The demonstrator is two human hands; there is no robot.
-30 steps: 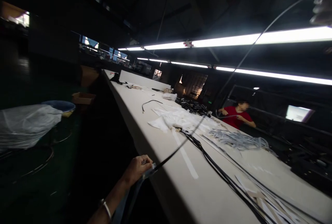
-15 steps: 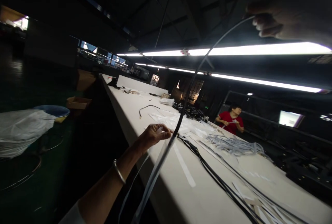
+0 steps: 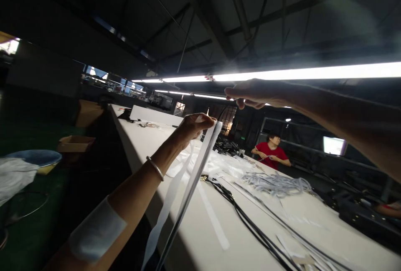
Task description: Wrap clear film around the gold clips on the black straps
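White tape [image 3: 200, 163] fills the middle of the head view. It hangs in a long run from my left grip [image 3: 194, 125], which is raised above the near side of the desk [image 3: 238, 258]. Thumb and fingers pinch the tape's top end. A black cord [image 3: 174, 237] runs down right alongside, touching the tape's edge, and both drop out of the bottom of the frame.

My right grip [image 3: 250, 94] sits higher and just beyond the left, fingers pressed together. A thin stretch of the cord rises toward them, so I read it as a pinch on the cord's upper end, though it's dim up there.

On the desk, black cables [image 3: 247, 226] trail away from me, with a heap of pale straps [image 3: 277, 180] beyond them. A co-worker in a red shirt [image 3: 270, 152] sits at the far side, hands busy with their own work.

My judgement is that I'm mid-way through bringing the ends of tape and cord together between the two grips. The next move calls for firm pinches, the two runs held side by side, and the hanging lengths kept clear of those cables.
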